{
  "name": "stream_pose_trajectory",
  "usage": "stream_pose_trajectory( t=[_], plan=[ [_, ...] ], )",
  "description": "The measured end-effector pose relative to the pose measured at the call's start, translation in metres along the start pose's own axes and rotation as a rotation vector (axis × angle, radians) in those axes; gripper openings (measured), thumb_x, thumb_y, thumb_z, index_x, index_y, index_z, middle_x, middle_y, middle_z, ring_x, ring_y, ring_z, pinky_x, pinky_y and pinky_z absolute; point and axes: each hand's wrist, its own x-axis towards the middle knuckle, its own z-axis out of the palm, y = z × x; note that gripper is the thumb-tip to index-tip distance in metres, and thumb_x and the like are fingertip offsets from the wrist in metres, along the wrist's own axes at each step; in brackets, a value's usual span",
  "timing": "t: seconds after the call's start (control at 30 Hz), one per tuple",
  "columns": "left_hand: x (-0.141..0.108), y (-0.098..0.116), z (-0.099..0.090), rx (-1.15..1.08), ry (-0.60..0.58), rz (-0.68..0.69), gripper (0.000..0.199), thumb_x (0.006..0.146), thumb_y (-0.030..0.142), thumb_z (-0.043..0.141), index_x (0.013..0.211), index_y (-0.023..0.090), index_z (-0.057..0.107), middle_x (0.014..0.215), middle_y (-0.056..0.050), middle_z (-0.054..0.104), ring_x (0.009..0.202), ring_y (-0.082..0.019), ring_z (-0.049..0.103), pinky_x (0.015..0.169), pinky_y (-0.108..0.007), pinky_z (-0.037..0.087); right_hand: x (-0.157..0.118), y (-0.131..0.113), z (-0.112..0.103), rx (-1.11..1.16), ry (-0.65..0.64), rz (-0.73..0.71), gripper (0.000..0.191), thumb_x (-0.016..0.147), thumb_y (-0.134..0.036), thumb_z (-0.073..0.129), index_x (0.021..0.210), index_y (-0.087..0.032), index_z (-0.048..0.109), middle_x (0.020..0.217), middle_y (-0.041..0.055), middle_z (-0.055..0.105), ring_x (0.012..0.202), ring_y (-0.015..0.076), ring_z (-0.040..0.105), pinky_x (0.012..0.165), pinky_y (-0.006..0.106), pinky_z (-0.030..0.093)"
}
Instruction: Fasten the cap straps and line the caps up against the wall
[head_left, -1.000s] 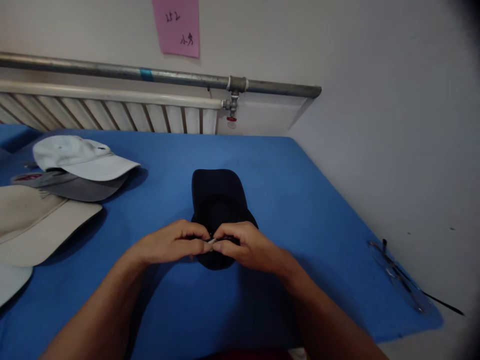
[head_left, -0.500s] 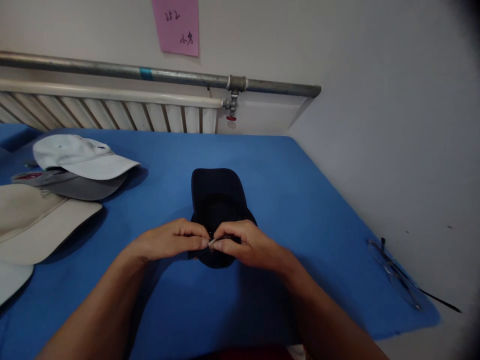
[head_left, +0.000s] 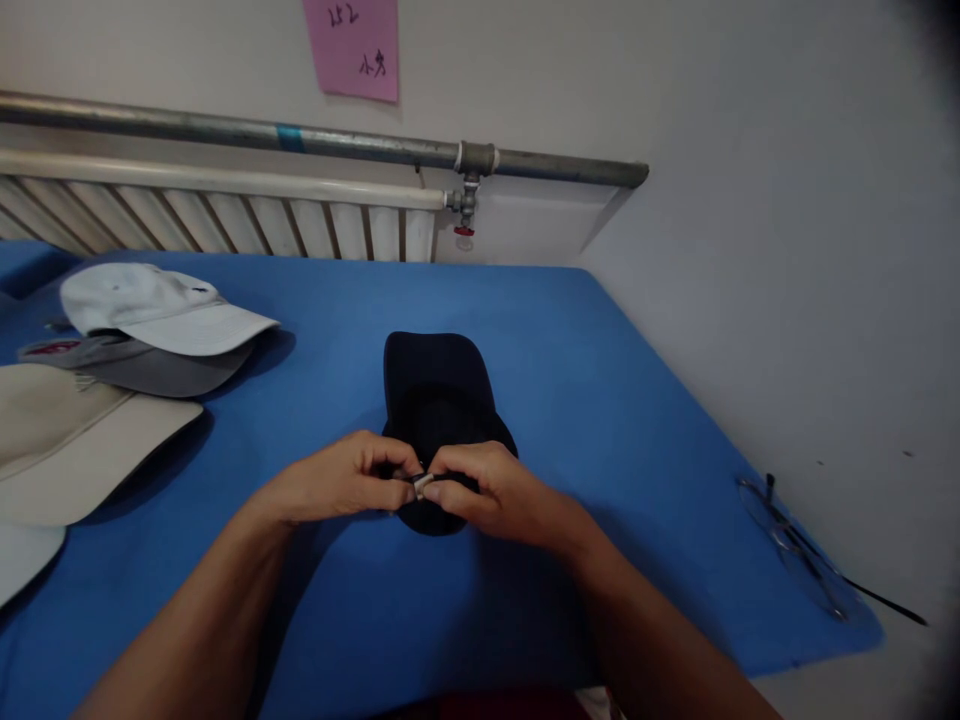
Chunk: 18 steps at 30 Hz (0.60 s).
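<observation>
A black baseball cap [head_left: 436,365] lies on the blue table in front of me, brim pointing away and its hollow inside facing up. Both hands meet over the cap's near edge. My left hand [head_left: 352,478] pinches the dark strap at the back from the left. From the right, my right hand [head_left: 491,488] pinches the same strap. Between my fingertips shows a small pale metal-looking buckle [head_left: 424,486]. Its exact shape is partly hidden by my thumbs.
On the left lie a white cap [head_left: 172,305], a grey cap [head_left: 172,368] and a beige cap [head_left: 90,440], with another pale brim below. Glasses [head_left: 791,545] rest at the right edge of the blue tabletop [head_left: 600,400]. A radiator [head_left: 300,225] and pipe run behind.
My left fingers have shifted slightly and more of the pale buckle now shows between the hands. The cap stays in nearly the same place.
</observation>
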Motion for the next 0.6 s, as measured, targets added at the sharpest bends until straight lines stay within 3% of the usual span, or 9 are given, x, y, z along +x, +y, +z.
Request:
stream_pose_trajectory(
  t=[0.13, 0.37, 0.6],
  plan=[
    [0.0000, 0.0002, -0.0017, 0.019, -0.017, 0.018, 0.009, 0.078, 0.021, 0.060, 0.085, 0.016, 0.064, 0.067, 0.004, 0.051, 0.059, -0.009, 0.040, 0.057, -0.024, 0.034, 0.0003, 0.0004, -0.0003, 0.042, -0.014, 0.027, 0.019, 0.090, -0.029, 0.056, 0.079, -0.016, 0.064, 0.065, -0.0040, 0.055, 0.058, 0.0078, 0.048, 0.053, 0.020, 0.036],
    [-0.0024, -0.0018, -0.0035, 0.014, -0.045, 0.056, 0.026, 0.084, 0.042, 0.063, 0.087, 0.016, 0.064, 0.068, 0.004, 0.050, 0.059, -0.009, 0.040, 0.056, -0.023, 0.033, 0.0015, -0.0012, -0.0003, 0.041, -0.013, 0.050, 0.019, 0.090, -0.027, 0.054, 0.077, -0.017, 0.063, 0.064, -0.0042, 0.054, 0.058, 0.0081, 0.047, 0.052, 0.020, 0.036],
    [-0.0010, 0.0021, -0.0005, 0.019, -0.012, 0.027, 0.030, 0.088, 0.045, 0.059, 0.087, 0.016, 0.065, 0.067, 0.003, 0.050, 0.059, -0.009, 0.040, 0.054, -0.023, 0.032, 0.0016, -0.0017, 0.0047, -0.013, 0.039, 0.047, 0.022, 0.091, -0.024, 0.052, 0.071, -0.018, 0.058, 0.064, -0.0041, 0.053, 0.058, 0.0080, 0.047, 0.052, 0.021, 0.035]
  ],
)
